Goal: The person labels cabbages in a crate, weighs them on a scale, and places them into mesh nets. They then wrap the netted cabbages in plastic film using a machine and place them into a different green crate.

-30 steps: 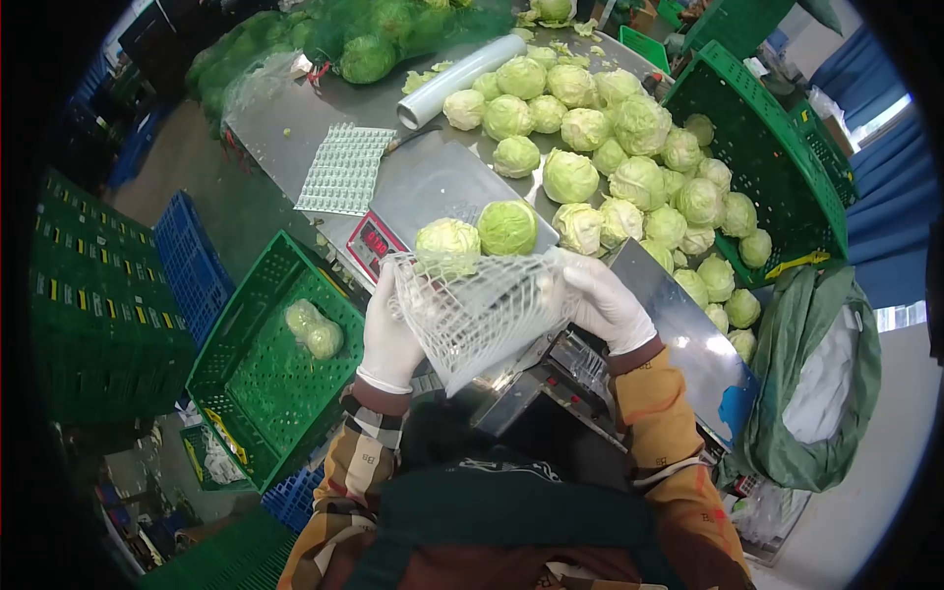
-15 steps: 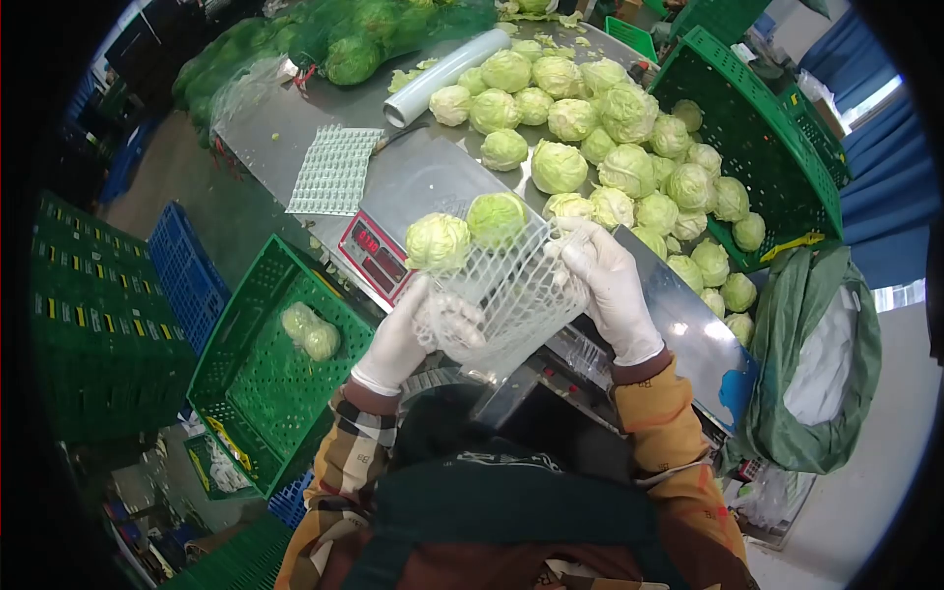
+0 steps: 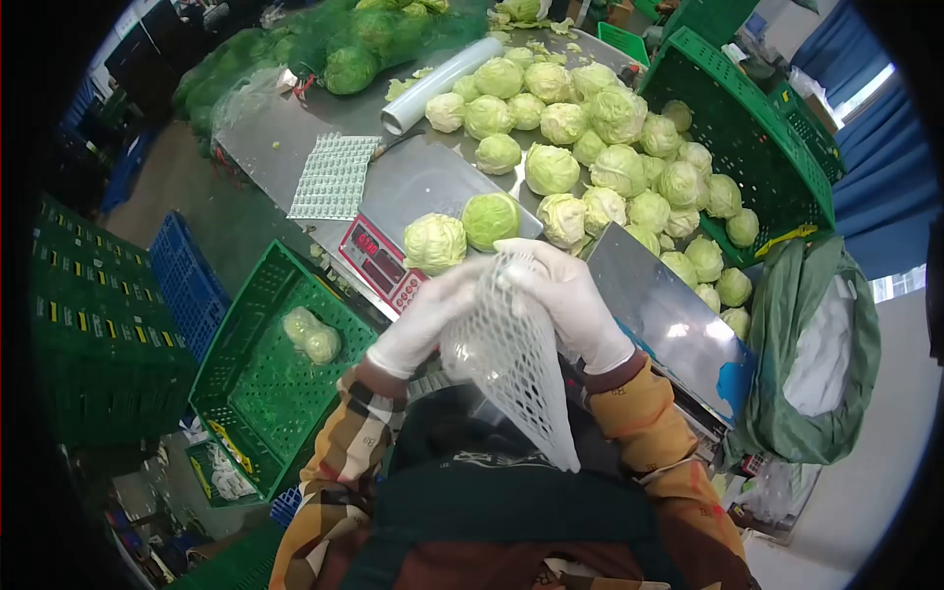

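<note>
A clear plastic bag with a white net pattern (image 3: 521, 359) hangs between my gloved hands, its narrow corner pointing down toward my apron. My left hand (image 3: 430, 317) is at the bag's left side, fingers curled against it and partly blurred. My right hand (image 3: 567, 300) pinches the gathered top edge of the bag. Just beyond them, two cabbages, a paler one (image 3: 435, 244) and a greener one (image 3: 491, 220), sit side by side on the scale's metal plate (image 3: 423, 172). The scale's red display panel (image 3: 379, 263) is lit, left of my hands.
Many loose cabbages (image 3: 618, 169) lie on the table's right side by a tipped green crate (image 3: 757, 128). A film roll (image 3: 442, 87) and label sheet (image 3: 334, 177) lie farther back. Another green crate (image 3: 265, 393) at left holds bagged cabbages (image 3: 312, 334). A green sack (image 3: 777, 393) stands right.
The bag, earlier stretched wide between my hands over the scale, is now gathered and hanging lower. My hands have come closer together, the right one moving left. The two cabbages remain on the scale.
</note>
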Demonstrator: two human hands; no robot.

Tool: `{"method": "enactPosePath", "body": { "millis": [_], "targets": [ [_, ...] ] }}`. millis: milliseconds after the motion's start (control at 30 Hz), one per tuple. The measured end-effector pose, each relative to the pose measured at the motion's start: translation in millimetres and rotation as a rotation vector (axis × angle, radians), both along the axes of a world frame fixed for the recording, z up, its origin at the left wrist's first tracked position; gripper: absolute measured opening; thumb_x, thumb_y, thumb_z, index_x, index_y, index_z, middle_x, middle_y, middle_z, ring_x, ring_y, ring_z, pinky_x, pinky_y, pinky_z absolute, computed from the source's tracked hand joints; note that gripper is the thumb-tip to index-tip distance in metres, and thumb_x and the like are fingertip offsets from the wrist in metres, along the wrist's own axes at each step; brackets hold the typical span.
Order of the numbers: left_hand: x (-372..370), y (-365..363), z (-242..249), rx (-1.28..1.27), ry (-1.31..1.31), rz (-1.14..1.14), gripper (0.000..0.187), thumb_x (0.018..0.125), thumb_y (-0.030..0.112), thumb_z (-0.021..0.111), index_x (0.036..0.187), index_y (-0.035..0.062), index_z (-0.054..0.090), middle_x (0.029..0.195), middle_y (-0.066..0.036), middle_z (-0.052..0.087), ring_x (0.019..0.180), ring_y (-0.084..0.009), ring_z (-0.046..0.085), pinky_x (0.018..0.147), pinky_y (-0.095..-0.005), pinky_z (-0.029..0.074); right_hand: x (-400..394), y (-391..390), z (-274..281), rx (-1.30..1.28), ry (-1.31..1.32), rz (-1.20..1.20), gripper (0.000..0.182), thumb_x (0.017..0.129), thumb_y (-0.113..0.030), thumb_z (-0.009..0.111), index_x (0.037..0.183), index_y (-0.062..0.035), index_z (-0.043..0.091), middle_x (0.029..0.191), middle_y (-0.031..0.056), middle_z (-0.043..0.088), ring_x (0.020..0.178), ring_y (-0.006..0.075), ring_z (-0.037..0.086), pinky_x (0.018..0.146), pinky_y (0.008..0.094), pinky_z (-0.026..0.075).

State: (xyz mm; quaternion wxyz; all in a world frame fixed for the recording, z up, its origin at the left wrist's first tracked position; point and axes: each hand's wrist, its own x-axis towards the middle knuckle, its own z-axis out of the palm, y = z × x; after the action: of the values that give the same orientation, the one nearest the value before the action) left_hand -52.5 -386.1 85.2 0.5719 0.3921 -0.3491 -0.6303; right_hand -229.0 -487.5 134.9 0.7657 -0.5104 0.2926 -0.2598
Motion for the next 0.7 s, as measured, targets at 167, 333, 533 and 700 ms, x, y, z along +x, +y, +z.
{"method": "enactPosePath", "body": {
  "millis": [167, 333, 533, 700],
  "targets": [
    [-2.0, 9.8, 39.3, 0.047, 0.640, 0.334, 0.027, 0.098, 0.022, 0.054, 0.117, 0.0031, 0.058, 0.102, -0.006, 0.063, 0.097, -0.0148, 0.062, 0.087, -0.0319, 0.050, -44.0, -27.3, -11.5, 0.045, 0.211, 0.439, 0.045, 0.087, -0.010, 0.067, 0.129, 0.0028, 0.053, 0.102, 0.0031, 0.065, 0.094, 0.0083, 0.060, 0.083, 0.0248, 0.049],
    [3.9, 8.2, 20.5, -0.083, 0.560, 0.304, 0.023, 0.099, 0.017, 0.051, 0.120, 0.0061, 0.052, 0.107, -0.006, 0.062, 0.103, -0.0161, 0.059, 0.088, -0.0300, 0.050, -48.6, -35.4, -78.4, -0.712, 0.181, 0.508, 0.040, 0.093, -0.013, 0.062, 0.129, 0.0005, 0.054, 0.110, 0.0063, 0.066, 0.097, 0.0101, 0.060, 0.088, 0.0268, 0.049],
    [-22.1, 1.6, -19.6, -0.060, 0.595, 0.448, 0.039, 0.098, 0.017, 0.052, 0.133, 0.0020, 0.045, 0.120, -0.011, 0.057, 0.108, -0.0171, 0.058, 0.091, -0.0322, 0.049, -17.2, -2.8, -23.5, 0.511, -0.556, 0.411, 0.056, 0.104, -0.042, 0.032, 0.135, 0.0041, 0.041, 0.127, 0.0152, 0.056, 0.118, 0.0306, 0.054, 0.107, 0.0455, 0.038],
    [-27.2, 3.3, -49.4, -0.239, 0.536, 0.413, 0.039, 0.101, 0.030, 0.040, 0.126, 0.0020, 0.050, 0.116, -0.014, 0.061, 0.098, -0.0264, 0.064, 0.083, -0.0394, 0.056, 5.2, 33.7, -10.0, 0.458, -0.396, 0.237, 0.053, 0.099, -0.038, 0.048, 0.133, 0.0022, 0.045, 0.122, 0.0137, 0.059, 0.112, 0.0220, 0.057, 0.098, 0.0364, 0.045]
  ]
}}
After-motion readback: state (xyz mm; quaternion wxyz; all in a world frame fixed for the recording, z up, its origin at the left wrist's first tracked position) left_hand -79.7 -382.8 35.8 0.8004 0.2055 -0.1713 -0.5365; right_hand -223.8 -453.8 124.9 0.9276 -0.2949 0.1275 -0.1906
